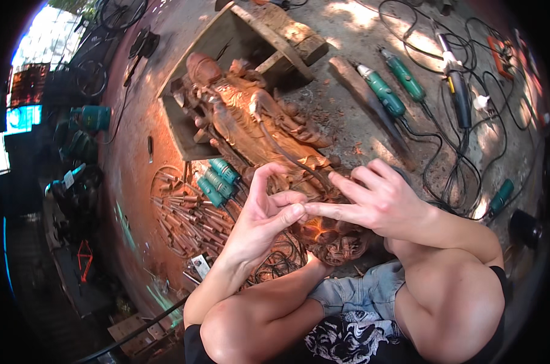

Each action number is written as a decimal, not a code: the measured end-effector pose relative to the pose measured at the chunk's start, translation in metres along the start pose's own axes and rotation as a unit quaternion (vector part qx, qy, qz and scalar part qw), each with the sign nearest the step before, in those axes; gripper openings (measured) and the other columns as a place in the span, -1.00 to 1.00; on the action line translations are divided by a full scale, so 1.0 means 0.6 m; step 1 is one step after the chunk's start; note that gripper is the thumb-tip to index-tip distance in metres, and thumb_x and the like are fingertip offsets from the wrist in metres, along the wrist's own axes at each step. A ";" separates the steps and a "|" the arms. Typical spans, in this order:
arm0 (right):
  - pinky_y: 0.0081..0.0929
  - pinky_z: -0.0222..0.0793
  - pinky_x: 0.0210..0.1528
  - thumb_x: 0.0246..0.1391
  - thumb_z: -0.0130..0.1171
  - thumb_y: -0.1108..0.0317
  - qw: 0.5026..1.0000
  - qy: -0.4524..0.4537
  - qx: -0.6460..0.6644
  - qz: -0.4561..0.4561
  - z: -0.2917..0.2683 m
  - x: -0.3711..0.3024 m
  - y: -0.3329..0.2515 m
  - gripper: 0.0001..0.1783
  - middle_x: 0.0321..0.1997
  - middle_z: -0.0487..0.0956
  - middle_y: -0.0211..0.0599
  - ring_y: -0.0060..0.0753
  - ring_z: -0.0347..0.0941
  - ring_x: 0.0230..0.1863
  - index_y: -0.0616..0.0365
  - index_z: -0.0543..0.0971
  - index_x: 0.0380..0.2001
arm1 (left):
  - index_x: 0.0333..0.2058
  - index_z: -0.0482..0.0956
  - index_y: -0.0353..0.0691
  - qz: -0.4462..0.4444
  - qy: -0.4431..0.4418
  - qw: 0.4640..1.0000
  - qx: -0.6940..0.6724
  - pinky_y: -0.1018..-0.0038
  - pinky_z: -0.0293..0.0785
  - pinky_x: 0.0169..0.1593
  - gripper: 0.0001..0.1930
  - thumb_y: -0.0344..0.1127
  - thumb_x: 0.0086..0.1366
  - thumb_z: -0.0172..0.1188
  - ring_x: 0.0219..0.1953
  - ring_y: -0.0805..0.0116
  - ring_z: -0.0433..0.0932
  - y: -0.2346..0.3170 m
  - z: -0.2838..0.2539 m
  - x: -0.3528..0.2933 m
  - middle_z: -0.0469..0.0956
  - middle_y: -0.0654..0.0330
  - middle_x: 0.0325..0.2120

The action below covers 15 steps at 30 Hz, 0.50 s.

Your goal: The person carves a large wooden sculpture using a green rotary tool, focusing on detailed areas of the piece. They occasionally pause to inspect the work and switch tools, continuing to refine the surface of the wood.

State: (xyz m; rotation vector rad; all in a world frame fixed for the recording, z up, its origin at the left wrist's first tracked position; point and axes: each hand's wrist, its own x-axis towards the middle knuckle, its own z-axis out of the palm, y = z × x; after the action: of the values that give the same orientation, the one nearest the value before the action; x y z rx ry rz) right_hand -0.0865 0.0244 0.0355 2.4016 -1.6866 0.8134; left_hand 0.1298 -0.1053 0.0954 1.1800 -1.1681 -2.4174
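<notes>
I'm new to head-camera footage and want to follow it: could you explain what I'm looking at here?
There is no robot, only a person sitting with bare legs folded. A wide fisheye camera on their head looks down, so straight edges curve near the rim.

The left hand and right hand meet at the fingertips; whether something small is pinched there, I can't tell.

Just beyond them, a carved wooden figure lies with its far end in an open wooden box. On the ground to the left is a pile of slim, rod-like pieces; to the right, green handheld power tools lie beside a long piece of wood.
</notes>
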 end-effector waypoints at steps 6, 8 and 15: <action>-0.43 0.40 -0.18 0.12 0.22 0.29 0.999 -0.004 0.020 0.028 0.007 0.022 -0.009 -0.26 0.15 0.64 -0.23 -0.46 0.47 -0.33 -0.74 0.53 0.34 | 0.31 0.12 0.09 0.025 -0.046 0.992 -0.113 0.44 0.60 0.03 -0.31 -0.52 0.40 0.33 -0.07 0.36 0.64 -0.006 -0.024 -0.006 0.61 0.15 -0.11; -0.40 0.42 -0.18 0.07 0.24 0.36 0.999 -0.003 0.015 0.039 0.008 0.026 -0.005 -0.21 0.18 0.64 -0.21 -0.44 0.47 -0.34 -0.68 0.53 0.36 | 0.31 0.12 0.10 0.037 -0.057 0.989 -0.130 0.42 0.57 0.04 -0.31 -0.50 0.41 0.34 -0.09 0.36 0.63 -0.003 -0.024 0.002 0.61 0.16 -0.12; -0.36 0.46 -0.20 0.23 0.19 0.31 0.996 0.006 0.003 0.086 0.008 0.029 -0.005 -0.24 0.08 0.71 -0.19 -0.44 0.52 -0.38 -0.65 0.41 0.46 | 0.35 0.14 0.05 0.093 -0.030 0.989 -0.107 0.39 0.52 0.04 -0.33 -0.45 0.43 0.33 -0.13 0.36 0.60 -0.011 -0.042 -0.005 0.65 0.16 -0.18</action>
State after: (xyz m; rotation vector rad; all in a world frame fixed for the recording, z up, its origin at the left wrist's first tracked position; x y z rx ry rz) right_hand -0.0778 0.0089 0.0401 2.2735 -1.9101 0.8536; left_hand 0.1513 -0.1137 0.0831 0.8982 -0.9573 -2.3802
